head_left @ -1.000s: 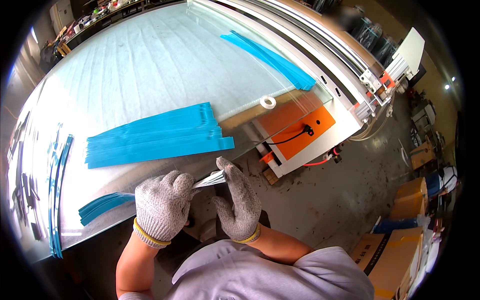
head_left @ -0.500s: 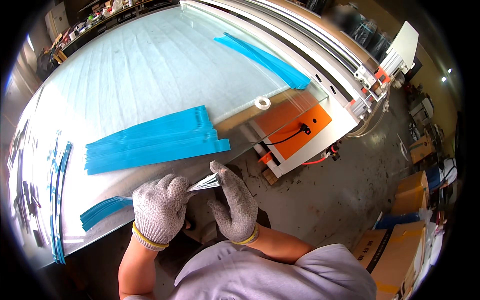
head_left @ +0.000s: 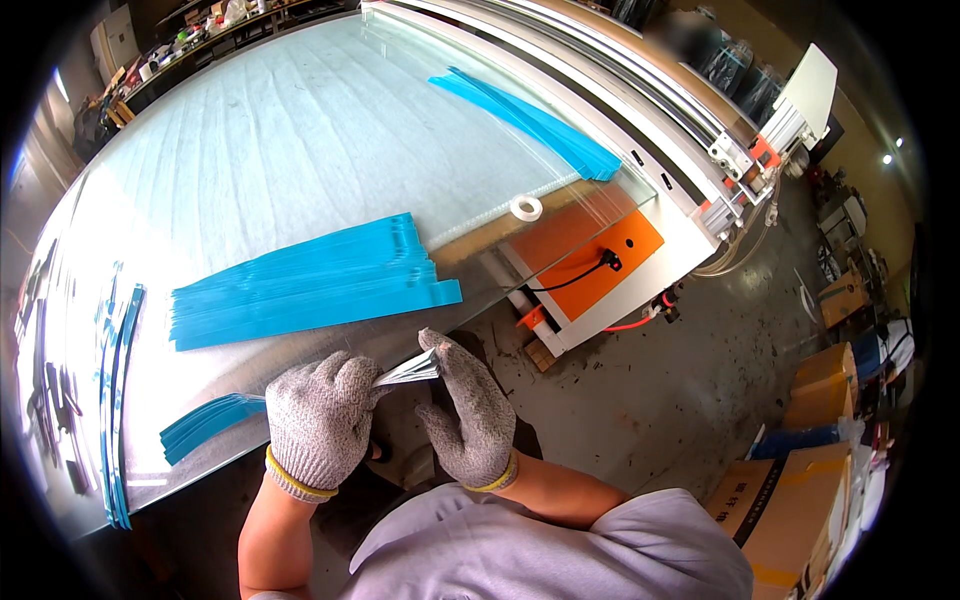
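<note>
Both my hands wear grey knit gloves with yellow cuffs. My left hand [head_left: 318,420] is closed around a bundle of thin strips [head_left: 408,371] whose blue far end lies on the table edge [head_left: 205,425]. My right hand [head_left: 468,412] pinches the near, silvery end of the same bundle with thumb and fingers. Just beyond my hands a large stack of blue strips [head_left: 310,285] lies flat on the pale table [head_left: 250,150].
More blue strips [head_left: 535,122] lie at the far right of the table, beside a white tape roll [head_left: 526,208]. Thin offcuts [head_left: 115,390] hang at the left edge. An orange-and-white machine [head_left: 610,260] stands at the right, with cardboard boxes [head_left: 790,500] on the concrete floor.
My hands have stayed together on the bundle, shifting slightly; the view has drifted a little, nothing else has moved.
</note>
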`<state>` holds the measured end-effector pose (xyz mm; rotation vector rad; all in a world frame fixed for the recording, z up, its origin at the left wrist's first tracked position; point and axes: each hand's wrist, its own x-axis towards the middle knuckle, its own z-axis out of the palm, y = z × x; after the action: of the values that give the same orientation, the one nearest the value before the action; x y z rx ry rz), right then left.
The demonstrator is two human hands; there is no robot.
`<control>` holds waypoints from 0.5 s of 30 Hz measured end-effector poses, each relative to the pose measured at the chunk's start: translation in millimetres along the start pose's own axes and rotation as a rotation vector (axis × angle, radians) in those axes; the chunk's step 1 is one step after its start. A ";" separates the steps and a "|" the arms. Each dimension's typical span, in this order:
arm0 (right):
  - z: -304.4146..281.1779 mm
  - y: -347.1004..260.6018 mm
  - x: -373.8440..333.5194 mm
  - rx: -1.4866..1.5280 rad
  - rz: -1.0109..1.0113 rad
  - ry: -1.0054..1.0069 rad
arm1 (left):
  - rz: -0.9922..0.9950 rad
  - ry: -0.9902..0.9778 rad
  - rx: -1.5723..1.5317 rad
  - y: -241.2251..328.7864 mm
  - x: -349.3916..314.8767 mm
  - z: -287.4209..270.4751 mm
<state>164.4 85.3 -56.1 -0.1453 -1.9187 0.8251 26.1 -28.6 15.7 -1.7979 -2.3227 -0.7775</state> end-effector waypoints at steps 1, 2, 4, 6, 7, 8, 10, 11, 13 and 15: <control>-0.1 -0.3 0.3 -0.002 0.000 0.000 | 0.009 -0.009 0.013 -1.3 -0.4 0.1; -0.2 -0.4 0.5 -0.005 -0.001 -0.001 | 0.018 -0.019 0.027 -3.5 -1.2 0.2; 0.0 -0.4 -0.2 -0.003 0.007 -0.004 | 0.022 -0.016 0.022 -4.0 -1.6 0.5; 0.2 0.1 -0.8 -0.002 0.010 -0.006 | 0.013 0.009 -0.013 -1.4 -0.8 1.0; 0.2 0.5 -1.1 -0.002 0.009 -0.006 | 0.010 0.006 -0.017 -1.1 -0.4 1.0; 0.1 0.8 -1.3 -0.001 0.009 -0.007 | 0.008 0.004 -0.021 -0.8 0.0 1.0; -0.1 0.4 -1.0 0.000 0.008 -0.007 | 0.002 -0.005 -0.026 -1.0 0.3 1.0; -0.2 0.2 -0.9 0.000 0.008 -0.007 | 0.000 -0.010 -0.026 -1.5 0.4 1.4; -0.4 -0.2 -0.8 0.008 0.007 -0.006 | 0.003 -0.014 -0.033 -2.4 0.2 1.9; -0.5 -0.5 -1.0 0.011 0.006 -0.006 | 0.015 -0.011 -0.048 -3.7 -0.1 2.4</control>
<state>165.4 84.8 -56.4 -0.1424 -1.9199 0.8410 23.2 -28.3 12.4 -1.8413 -2.3135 -0.8308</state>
